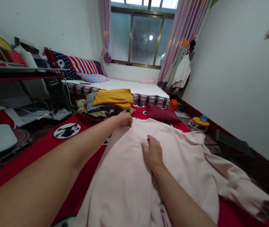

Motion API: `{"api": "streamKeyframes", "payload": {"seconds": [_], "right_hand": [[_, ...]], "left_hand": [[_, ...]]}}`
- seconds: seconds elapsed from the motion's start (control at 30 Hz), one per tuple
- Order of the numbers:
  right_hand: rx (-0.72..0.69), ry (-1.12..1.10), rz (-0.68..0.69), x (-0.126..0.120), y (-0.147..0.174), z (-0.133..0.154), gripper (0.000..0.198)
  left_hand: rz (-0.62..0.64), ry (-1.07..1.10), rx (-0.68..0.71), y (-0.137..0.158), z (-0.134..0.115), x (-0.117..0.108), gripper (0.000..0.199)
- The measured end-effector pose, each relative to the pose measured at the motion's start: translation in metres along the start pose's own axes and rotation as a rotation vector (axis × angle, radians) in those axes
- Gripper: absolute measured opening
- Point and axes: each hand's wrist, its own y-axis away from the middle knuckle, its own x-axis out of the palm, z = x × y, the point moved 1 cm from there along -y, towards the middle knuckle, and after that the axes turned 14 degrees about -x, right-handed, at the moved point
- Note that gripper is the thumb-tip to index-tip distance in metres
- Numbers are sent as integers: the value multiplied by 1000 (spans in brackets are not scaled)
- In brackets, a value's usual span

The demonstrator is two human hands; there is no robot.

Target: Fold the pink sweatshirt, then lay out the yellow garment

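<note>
A pale pink, long-sleeved fabric garment (181, 148) is lying spread over a red blanket with round white prints (83, 183), covering its middle and spilling toward the right edge. There, its loose sleeve (233, 171) is bunching and, I judge, could twist or slip over; uneven pulling could also crease the body. The right hand (152, 151) is resting on the garment's middle, fingers parted and slightly bent, visibly gripping nothing. The left hand (125, 119) is seemingly pinching the garment's far left edge, fingers curled nearly closed. Beyond, a folded mustard-yellow cloth (113, 97) is topping a pile of folded clothes (91, 102), left of a dark red folded garment (162, 114).
</note>
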Motion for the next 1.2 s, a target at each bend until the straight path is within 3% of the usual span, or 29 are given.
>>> {"api": "streamKeyframes", "payload": {"seconds": [0.07, 0.23, 0.43, 0.5, 0.7, 0.9, 1.03, 1.1, 1.2], "right_hand": [[59, -109, -15, -1, 0, -3, 27], [276, -189, -200, -3, -1, -7, 17], [393, -171, -197, -3, -3, -21, 18], [405, -166, -208, -4, -3, -21, 17], [368, -212, -264, -6, -2, -19, 7], [159, -490, -361, 1, -1, -19, 6], [232, -411, -391, 1, -1, -23, 3], [256, -305, -385, -2, -1, -21, 11], [93, -130, -388, -9, -1, -12, 27]], "left_hand": [[10, -24, -23, -3, 5, -4, 10], [-36, -82, -133, -6, 6, -8, 16], [-139, -63, -206, 11, -14, -7, 8], [-179, -45, -212, 22, -19, -7, 15], [-131, -45, -103, 47, -21, 1, 25], [-92, -160, -131, 43, -7, 8, 42], [-115, -131, -267, 33, -2, 7, 38], [-132, -112, -327, 29, -5, 5, 32], [-146, -84, -358, 27, -17, 3, 30]]}}
